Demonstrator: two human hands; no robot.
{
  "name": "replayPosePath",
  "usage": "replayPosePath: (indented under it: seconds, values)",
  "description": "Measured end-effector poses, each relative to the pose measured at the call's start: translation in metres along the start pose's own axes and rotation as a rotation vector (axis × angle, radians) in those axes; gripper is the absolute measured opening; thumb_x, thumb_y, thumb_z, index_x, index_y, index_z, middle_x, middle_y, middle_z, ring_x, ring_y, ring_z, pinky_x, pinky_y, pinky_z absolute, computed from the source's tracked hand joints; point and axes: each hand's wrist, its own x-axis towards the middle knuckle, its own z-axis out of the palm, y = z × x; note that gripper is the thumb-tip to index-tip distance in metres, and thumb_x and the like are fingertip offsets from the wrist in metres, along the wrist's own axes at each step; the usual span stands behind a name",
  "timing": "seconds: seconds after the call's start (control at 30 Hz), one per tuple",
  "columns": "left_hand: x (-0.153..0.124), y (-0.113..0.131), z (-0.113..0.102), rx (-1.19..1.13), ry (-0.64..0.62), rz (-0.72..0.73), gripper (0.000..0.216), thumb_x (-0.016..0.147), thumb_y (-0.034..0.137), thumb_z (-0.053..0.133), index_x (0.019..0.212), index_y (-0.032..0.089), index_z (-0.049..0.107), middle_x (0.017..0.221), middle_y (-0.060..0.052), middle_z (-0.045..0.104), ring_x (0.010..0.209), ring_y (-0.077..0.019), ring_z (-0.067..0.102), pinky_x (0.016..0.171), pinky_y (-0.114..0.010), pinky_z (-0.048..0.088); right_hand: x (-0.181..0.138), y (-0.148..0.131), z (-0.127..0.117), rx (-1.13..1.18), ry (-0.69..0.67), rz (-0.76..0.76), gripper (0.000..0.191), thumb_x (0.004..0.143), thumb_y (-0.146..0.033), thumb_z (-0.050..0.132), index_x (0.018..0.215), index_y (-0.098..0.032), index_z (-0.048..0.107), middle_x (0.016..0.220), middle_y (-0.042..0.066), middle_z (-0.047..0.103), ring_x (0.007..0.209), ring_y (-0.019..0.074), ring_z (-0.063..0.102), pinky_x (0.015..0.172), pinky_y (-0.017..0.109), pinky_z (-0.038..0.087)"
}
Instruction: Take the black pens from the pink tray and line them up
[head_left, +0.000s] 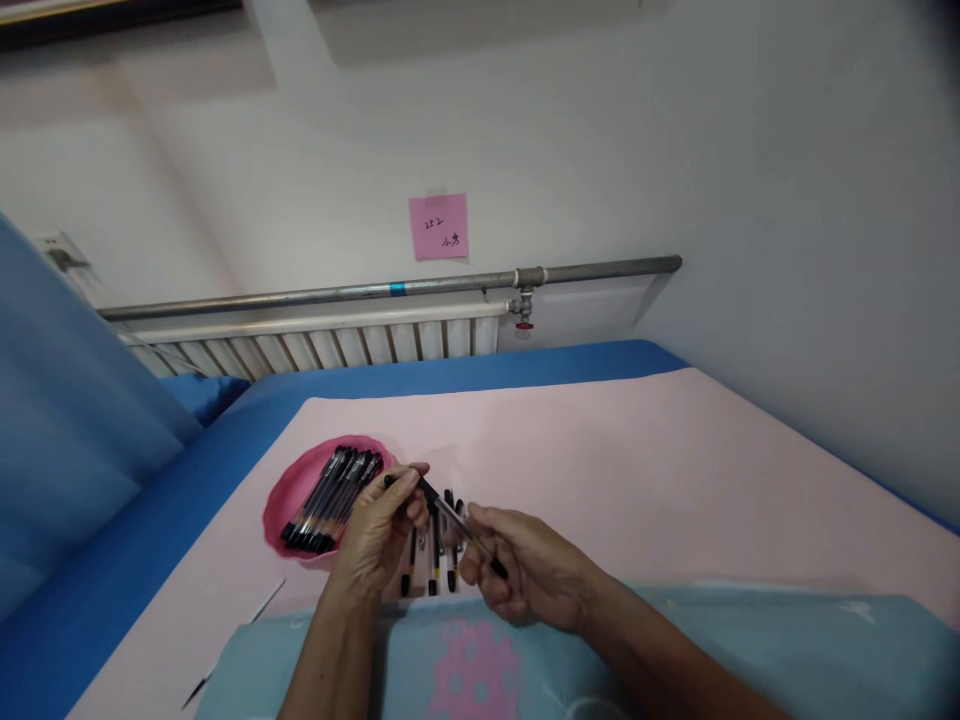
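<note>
Left grip [380,518] and right grip [529,562] grasp one pen [454,516] between them, grouped pens [330,498] occupy the pink basket [300,478] left of the grip, and several loose pen pieces [433,585] lie unbasketed below.

1. Left hand [382,525]: bare, joined to a bare left forearm [330,640].
2. Right hand [529,562]: bare too, as is the right forearm [667,640].
3. Apron-like garment [765,650]: light blue, with a slightly glossy look and a few whitish streaks; its material cannot be told.
4. Pink motif [476,668] on its front: rounded in outline, dotted with light-blue spots.
5. Pale curved shape [596,706]: near the motif, cut off by the lower edge of view.
</note>
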Motion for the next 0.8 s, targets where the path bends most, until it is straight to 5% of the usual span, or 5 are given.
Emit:
replayPosePath:
  seconds: [0.17, 0.37, 0.6, 0.8]
  values:
    - [0.001, -0.001, -0.002, -0.002, 0.007, 0.009, 0.021, 0.061, 0.023, 0.072, 0.077, 0.011, 0.065, 0.051, 0.003, 0.048, 0.044, -0.0045, 0.042, 0.041, -0.018, 0.035, 0.000, 0.000, 0.000, -0.014, 0.108, -0.183, 0.019, 0.068, -0.028, 0.062, 0.071, -0.016, 0.048, 0.054, -0.006, 0.047, 0.037, 0.0021, 0.036, 0.032, 0.013, 0.021]
    - [0.001, -0.003, -0.001, 0.009, 0.014, 0.016, 0.021, 0.060, 0.023, 0.072, 0.076, 0.010, 0.065, 0.050, 0.003, 0.047, 0.044, -0.0044, 0.042, 0.041, -0.017, 0.034, 0.001, -0.001, 0.000, 0.029, 0.005, 0.029, 0.025, 0.077, -0.038, 0.048, 0.078, -0.014, 0.053, 0.058, -0.004, 0.046, 0.035, 0.0011, 0.030, 0.031, 0.013, 0.011]
    - [0.009, 0.003, -0.008, -0.074, 0.180, 0.113, 0.018, 0.060, 0.020, 0.071, 0.071, 0.011, 0.061, 0.053, 0.004, 0.049, 0.041, -0.0028, 0.039, 0.037, -0.016, 0.032, 0.002, 0.005, 0.000, -0.548, 0.370, -0.493, 0.013, 0.072, -0.025, 0.055, 0.064, -0.017, 0.051, 0.051, -0.006, 0.041, 0.047, 0.0062, 0.037, 0.044, 0.018, 0.027]
    - [0.010, 0.019, -0.022, -0.180, 0.395, 0.115, 0.008, 0.066, 0.005, 0.057, 0.071, 0.011, 0.058, 0.066, -0.001, 0.059, 0.055, -0.0070, 0.054, 0.049, -0.018, 0.046, 0.004, 0.007, -0.006, -0.600, 0.406, -0.525, 0.013, 0.075, -0.027, 0.052, 0.067, -0.018, 0.050, 0.050, -0.007, 0.040, 0.046, 0.0073, 0.037, 0.045, 0.020, 0.029]
